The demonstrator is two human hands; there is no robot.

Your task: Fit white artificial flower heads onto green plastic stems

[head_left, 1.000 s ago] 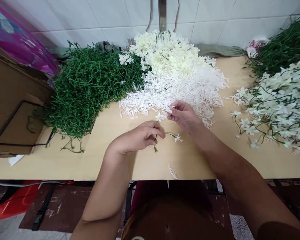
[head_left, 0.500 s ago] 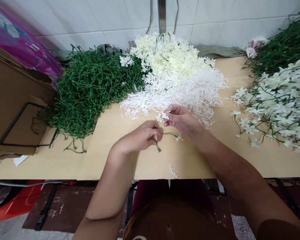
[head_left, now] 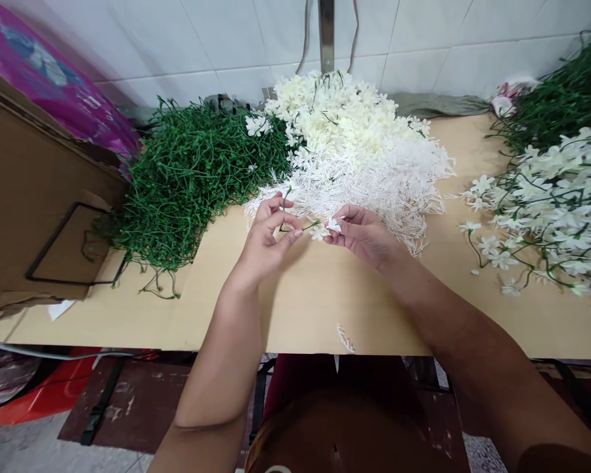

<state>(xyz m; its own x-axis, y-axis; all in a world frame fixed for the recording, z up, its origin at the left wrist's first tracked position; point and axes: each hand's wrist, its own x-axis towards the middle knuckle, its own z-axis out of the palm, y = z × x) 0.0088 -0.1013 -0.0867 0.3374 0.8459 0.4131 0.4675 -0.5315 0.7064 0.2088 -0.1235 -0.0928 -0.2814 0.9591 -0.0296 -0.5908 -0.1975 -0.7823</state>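
Observation:
My left hand (head_left: 268,240) pinches a thin green artificial stem (head_left: 307,226) between thumb and fingers. One branch of it rises above the fingers, and another points right. My right hand (head_left: 363,235) is closed on small white artificial flowers; one white blossom (head_left: 334,225) shows at its fingertips. Just left of it, a second pale blossom (head_left: 318,232) sits close to the stem's end. Whether stem and blossom touch, I cannot tell. Both hands are above the board, in front of a heap of thin white pieces (head_left: 394,177).
Green stems (head_left: 201,164) are piled at left, cream blossoms (head_left: 335,108) at the back. On the right lie finished-looking white flower sprays (head_left: 561,210) beside more green stems (head_left: 561,98). A cardboard box (head_left: 39,197) stands at left. A white scrap (head_left: 345,338) lies by the front edge.
My left hand has moved up and turned, bringing the stem from low over the board to beside the blossoms. My right hand has stayed nearly in place, still holding its flowers.

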